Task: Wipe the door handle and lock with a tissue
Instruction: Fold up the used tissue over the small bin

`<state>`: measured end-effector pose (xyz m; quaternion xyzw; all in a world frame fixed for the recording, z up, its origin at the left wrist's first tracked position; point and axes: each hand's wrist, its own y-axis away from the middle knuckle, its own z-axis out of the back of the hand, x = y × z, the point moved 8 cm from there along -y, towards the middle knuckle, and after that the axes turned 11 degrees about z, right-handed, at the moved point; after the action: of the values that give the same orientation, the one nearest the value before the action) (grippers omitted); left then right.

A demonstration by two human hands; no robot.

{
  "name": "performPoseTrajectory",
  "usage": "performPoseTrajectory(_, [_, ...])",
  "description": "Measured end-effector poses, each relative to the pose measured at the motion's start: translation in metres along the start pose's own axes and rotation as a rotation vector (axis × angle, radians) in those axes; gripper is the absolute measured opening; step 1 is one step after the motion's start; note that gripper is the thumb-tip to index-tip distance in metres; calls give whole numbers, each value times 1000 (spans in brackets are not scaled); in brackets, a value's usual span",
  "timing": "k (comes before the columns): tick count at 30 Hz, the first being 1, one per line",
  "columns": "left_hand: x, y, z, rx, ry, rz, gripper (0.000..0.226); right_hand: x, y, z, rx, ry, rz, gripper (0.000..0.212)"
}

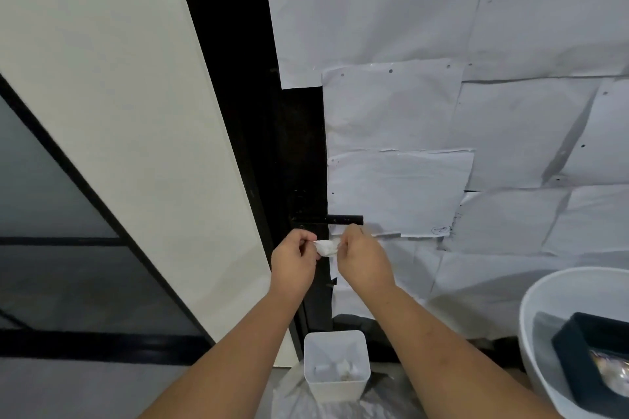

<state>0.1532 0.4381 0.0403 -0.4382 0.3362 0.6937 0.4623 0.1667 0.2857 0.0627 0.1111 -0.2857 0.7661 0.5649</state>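
Left hand (295,260) and right hand (362,260) each pinch a crumpled white tissue (326,247) beneath the slim black door handle (343,219).

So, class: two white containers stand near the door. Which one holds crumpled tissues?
The small square bin below the hands; crumpled white tissues lie inside. The large round tub at right holds a dark box instead.

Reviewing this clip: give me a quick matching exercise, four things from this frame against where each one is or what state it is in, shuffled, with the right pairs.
Things:
1. tissue
2. door handle
3. small white bin
4. large white tub

Places or states:
A. on the floor below the hands, crumpled paper inside
B. pinched between left hand and right hand
C. at the right edge, holds a dark box
D. black, sticks out level just above the hands

Pairs: 1-B, 2-D, 3-A, 4-C
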Motion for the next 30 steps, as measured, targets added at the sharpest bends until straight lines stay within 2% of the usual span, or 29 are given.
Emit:
performPoseTrajectory(5, [32, 0, -3, 102, 16, 36, 17, -5, 23, -22, -23, -154, -99, 15])
performPoseTrajectory(10, [78, 6, -9, 177, -38, 77, 17, -16, 54, -60, 25, -103, -124, 23])
performPoseTrajectory(18, [153, 19, -29, 218, -168, 166, 19, -49, 101, -126, 75, -147, -221, 27])
performPoseTrajectory(25, [230, 13, -70, 199, -307, 152, 19, -96, 122, -202, 138, -178, -273, 25])
performPoseTrajectory(30, [284, 14, -104, 241, -364, 164, 19, -138, 140, -257, 231, -181, -358, 27])
